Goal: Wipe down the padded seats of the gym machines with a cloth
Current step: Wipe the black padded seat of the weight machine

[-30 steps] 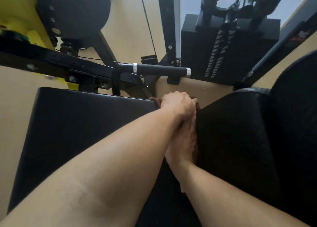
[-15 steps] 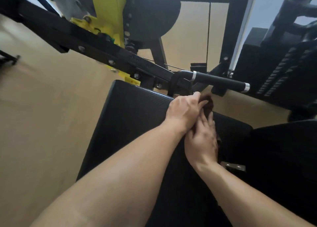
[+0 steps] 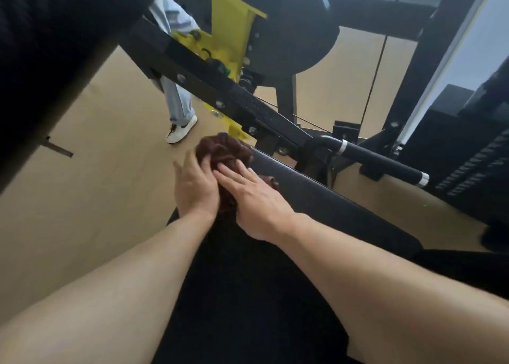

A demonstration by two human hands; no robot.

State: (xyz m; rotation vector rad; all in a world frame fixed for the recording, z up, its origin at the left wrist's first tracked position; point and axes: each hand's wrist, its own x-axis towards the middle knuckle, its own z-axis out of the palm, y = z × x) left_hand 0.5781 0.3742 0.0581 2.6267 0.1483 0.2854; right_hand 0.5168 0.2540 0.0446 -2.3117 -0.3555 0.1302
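Note:
A bunched dark brown cloth (image 3: 224,150) lies on the far left corner of the black padded seat (image 3: 316,198). My left hand (image 3: 194,187) curls around the cloth's left side at the pad's edge. My right hand (image 3: 253,201) lies flat over the cloth from the right, fingers spread and pressing down. Both hands touch each other over the cloth. My forearms cover much of the near part of the seat.
A black machine arm with yellow brackets (image 3: 228,41) crosses above the seat. A black handle with silver rings (image 3: 382,161) juts out at the right. A weight stack (image 3: 473,148) stands at the far right. Another person's leg and white shoe (image 3: 180,126) stand on the tan floor.
Both hands and the cloth have slid left along the seat's far edge to its left corner. The view has swung left, bringing a standing person's leg into sight.

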